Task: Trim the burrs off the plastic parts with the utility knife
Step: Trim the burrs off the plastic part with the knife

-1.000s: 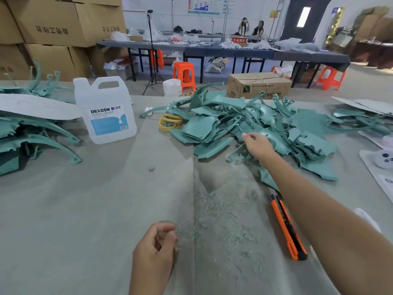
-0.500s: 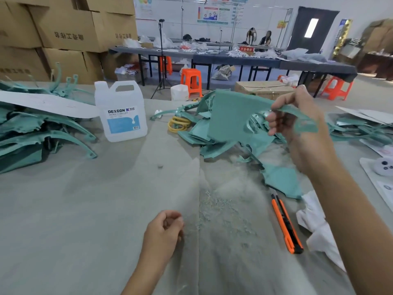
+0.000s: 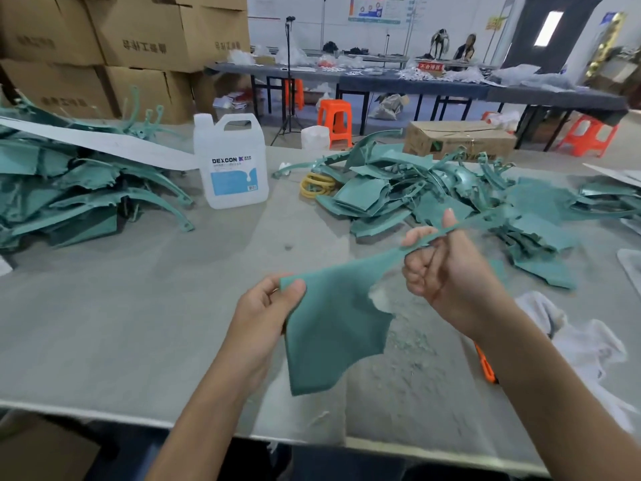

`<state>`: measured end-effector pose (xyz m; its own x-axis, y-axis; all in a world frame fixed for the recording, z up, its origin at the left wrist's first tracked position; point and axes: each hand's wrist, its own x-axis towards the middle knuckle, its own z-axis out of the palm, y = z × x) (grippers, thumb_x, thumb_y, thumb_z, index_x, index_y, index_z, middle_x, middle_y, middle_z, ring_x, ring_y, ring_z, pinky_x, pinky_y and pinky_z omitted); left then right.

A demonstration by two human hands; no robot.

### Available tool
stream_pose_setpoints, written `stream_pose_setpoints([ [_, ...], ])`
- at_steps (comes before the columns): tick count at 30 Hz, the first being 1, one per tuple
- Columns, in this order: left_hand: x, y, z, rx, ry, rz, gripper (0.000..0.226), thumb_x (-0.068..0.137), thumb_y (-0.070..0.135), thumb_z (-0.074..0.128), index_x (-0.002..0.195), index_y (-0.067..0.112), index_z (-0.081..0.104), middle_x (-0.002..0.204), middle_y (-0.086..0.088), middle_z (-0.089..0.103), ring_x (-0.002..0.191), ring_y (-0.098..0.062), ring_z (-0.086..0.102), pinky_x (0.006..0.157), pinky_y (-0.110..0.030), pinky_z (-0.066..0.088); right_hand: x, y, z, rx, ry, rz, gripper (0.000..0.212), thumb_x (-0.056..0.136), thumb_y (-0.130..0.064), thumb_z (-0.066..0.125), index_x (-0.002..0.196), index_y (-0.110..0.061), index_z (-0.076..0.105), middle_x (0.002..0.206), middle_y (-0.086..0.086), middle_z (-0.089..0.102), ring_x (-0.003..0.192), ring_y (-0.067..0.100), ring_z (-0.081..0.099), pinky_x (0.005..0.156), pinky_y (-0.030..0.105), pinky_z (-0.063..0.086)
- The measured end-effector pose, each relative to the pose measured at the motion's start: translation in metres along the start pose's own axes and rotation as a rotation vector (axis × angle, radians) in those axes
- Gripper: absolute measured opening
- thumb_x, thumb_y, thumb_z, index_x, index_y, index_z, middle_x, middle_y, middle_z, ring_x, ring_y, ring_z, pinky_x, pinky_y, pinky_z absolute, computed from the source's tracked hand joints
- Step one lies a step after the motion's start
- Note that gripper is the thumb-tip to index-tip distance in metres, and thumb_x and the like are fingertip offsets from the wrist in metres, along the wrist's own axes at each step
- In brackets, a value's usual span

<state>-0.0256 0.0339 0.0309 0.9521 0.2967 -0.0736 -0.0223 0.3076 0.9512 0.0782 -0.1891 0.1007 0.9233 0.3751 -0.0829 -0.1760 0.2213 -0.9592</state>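
Teal plastic part, held off the surface between both grips, could tear or slip if I pull its thin strip harder. The utility knife lies below my right wrist. My left grip pinches the sheet's corner, thumb on top; my right grip curls round the strip.

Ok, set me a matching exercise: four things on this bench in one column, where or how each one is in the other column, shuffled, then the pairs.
Things
1. plastic part
2. utility knife
3. white jug
4. yellow rings

States
A. stands upright on the table
B. gripped by the left hand, pinched by the right hand
C. lies flat, partly hidden behind the right forearm
D. lies at the left end of the pile of parts

Pairs: 1-B, 2-C, 3-A, 4-D
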Motion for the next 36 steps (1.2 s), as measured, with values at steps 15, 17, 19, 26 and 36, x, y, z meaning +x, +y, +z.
stream_pose_setpoints([
  [15,0.027,-0.050,-0.052,0.540,0.328,0.015,0.010,0.089,0.025,0.074,0.098,0.027,0.069,0.099,0.001,0.074,0.092,-0.019,0.070,0.082,-0.039,0.056,-0.038,0.085,-0.127,-1.486,0.502,0.125,0.034,0.094,-0.024,0.067,0.124,-0.011,0.060,0.117,0.023,0.061,0.114,0.038,0.055,0.086,0.042,0.041],
  [17,0.028,-0.050,-0.054,0.853,0.341,0.121,0.015,0.087,0.032,0.073,0.101,0.030,0.067,0.107,0.008,0.068,0.101,-0.019,0.064,0.087,-0.037,0.050,-0.040,0.082,-0.128,-1.469,0.513,0.138,0.030,0.093,-0.026,0.066,0.120,-0.013,0.059,0.112,0.020,0.064,0.108,0.037,0.057,0.079,0.040,0.042],
  [19,0.024,-0.045,-0.049,1.081,0.298,0.201,0.033,0.086,0.044,0.072,0.114,0.029,0.065,0.120,0.003,0.061,0.113,-0.022,0.056,0.099,-0.039,0.045,-0.042,0.080,-0.127,-1.432,0.523,0.135,0.029,0.090,-0.027,0.067,0.116,-0.016,0.059,0.103,0.015,0.068,0.103,0.034,0.059,0.075,0.039,0.043],
  [26,0.002,-0.061,0.004,1.618,-0.024,0.017,0.097,0.069,0.096,0.025,0.135,0.027,0.043,0.142,0.005,0.042,0.131,-0.020,0.037,0.105,-0.039,0.029,-0.057,0.078,-0.107,-1.262,0.465,0.079,0.040,0.087,-0.030,0.074,0.126,-0.024,0.066,0.103,0.002,0.065,0.099,0.023,0.060,0.078,0.035,0.042],
  [36,0.017,-0.068,-0.002,1.450,-0.337,0.126,0.108,0.066,0.100,0.036,0.154,0.039,0.029,0.167,0.010,0.015,0.152,-0.010,0.011,0.122,-0.034,0.009,-0.084,0.086,-0.080,-1.225,0.165,-0.114,0.049,0.084,-0.027,0.078,0.107,-0.063,0.053,0.093,-0.017,0.067,0.081,-0.004,0.062,0.072,0.015,0.045],
])
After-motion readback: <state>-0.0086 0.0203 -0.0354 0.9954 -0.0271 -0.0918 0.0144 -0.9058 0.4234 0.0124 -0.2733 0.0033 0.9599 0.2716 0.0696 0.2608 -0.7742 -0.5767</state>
